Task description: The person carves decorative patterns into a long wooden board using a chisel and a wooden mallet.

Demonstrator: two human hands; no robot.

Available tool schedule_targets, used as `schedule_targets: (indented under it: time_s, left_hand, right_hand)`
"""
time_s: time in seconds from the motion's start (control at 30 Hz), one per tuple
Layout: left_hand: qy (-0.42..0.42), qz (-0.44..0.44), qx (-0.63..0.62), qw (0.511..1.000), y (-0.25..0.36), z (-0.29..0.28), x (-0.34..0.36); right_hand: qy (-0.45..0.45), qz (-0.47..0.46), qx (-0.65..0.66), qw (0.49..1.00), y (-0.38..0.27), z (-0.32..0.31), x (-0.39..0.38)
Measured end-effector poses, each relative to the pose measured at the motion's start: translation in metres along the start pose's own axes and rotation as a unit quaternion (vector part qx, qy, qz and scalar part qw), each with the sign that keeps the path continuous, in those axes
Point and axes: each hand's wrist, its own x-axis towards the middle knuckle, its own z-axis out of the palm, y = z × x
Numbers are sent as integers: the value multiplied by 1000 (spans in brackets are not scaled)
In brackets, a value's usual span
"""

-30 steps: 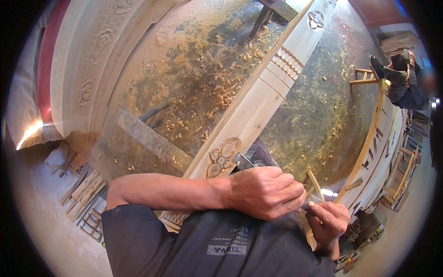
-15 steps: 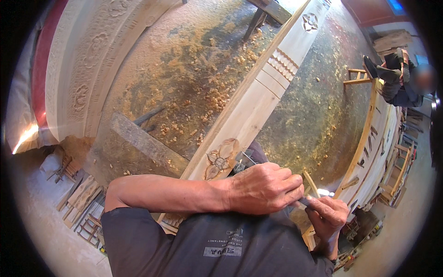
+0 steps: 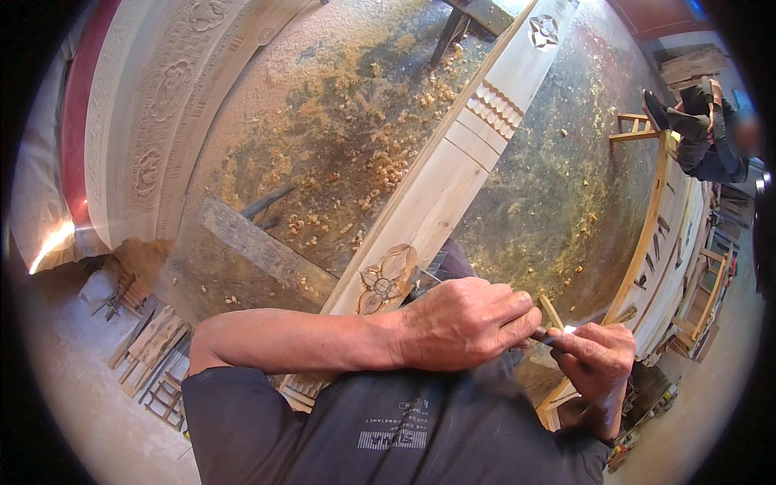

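My left hand (image 3: 473,323) is closed, its forearm lying across my body in front of a long pale wooden board (image 3: 449,190). A narrow dark tool (image 3: 543,334) spans the gap between its fingertips and my right hand (image 3: 596,356), which is closed around the other end. Its exact kind cannot be made out. A thin metal blade (image 3: 427,275) shows behind my left hand, beside a carved flower (image 3: 388,279) on the board; what it belongs to is hidden. Farther up, the board bears rows of scalloped carving (image 3: 495,109) and another carved flower (image 3: 543,32).
Wood shavings (image 3: 388,171) litter the floor. A large carved panel (image 3: 153,121) stands at the left, near a grey plank (image 3: 259,242). At right, a workbench (image 3: 653,242) carries several tools; a seated person (image 3: 707,133) is beyond it.
My right hand has moved a little to the right and up, away from my left hand, so more of the dark tool shows between them. My left hand has barely shifted.
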Motion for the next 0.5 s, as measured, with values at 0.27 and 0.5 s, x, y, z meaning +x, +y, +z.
schedule_targets:
  time_s: [0.27, 0.5]
  left_hand:
    - [-5, -21, 13, 1000, -2, 2, 2]
    - [10, -28, -4, 1000, 0, 4, 2]
  right_hand:
    - [-4, 4, 63, 998, 21, 4, 3]
    - [-6, -9, 8, 1000, 12, 5, 0]
